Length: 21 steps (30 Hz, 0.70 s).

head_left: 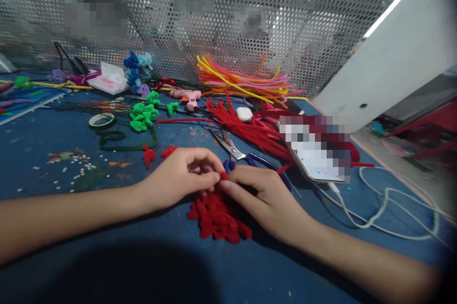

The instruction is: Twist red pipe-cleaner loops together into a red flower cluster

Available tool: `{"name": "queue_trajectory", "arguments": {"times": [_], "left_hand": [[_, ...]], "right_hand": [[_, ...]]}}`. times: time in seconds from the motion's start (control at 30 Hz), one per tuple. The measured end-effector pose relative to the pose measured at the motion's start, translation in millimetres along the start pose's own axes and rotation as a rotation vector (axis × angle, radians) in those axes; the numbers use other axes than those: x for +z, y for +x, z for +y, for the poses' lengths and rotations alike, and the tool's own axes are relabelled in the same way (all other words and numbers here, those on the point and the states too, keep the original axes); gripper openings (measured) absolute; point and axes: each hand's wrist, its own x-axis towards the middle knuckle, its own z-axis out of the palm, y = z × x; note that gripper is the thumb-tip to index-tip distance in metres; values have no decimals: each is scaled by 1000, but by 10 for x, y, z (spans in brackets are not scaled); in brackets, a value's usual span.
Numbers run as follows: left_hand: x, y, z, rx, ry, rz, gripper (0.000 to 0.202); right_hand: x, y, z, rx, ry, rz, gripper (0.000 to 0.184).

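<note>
Between the fingertips of both hands is a small piece of red pipe cleaner (223, 176), mostly covered by the fingers. My left hand (189, 171) pinches it from the left, and my right hand (262, 194) pinches it from the right. Just below them lies a pile of short, bent red pipe cleaner pieces (217, 220) on the blue table (143, 247). Scissors with dark blue handles (233, 149) rest behind the hands, partly hidden by my right hand. Two more folded red pieces (148, 156) lie beyond my left wrist.
Long red pipe cleaners (246, 128) lie behind the scissors, with yellow, orange and pink ones (243, 80) farther back. A phone (314, 152) with a white cable (385, 194) is at right. Green tape (102, 121), green leaf shapes (144, 114) and a pink glue gun (191, 98) sit at back left.
</note>
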Motion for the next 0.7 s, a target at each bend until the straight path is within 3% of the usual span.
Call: {"name": "queue_trajectory", "arguments": {"times": [0.1, 0.27, 0.57, 0.7], "left_hand": [[-22, 34, -13, -27, -103, -18, 14], [-27, 35, -14, -15, -84, -18, 16], [-16, -56, -22, 233, 246, 36, 11], [-11, -54, -11, 249, 306, 57, 12]], "right_hand": [[-14, 22, -10, 103, 121, 14, 29], [-17, 34, 3, 133, 180, 15, 30], [-61, 50, -38, 276, 349, -116, 28], [-52, 53, -29, 264, 328, -99, 28]]}}
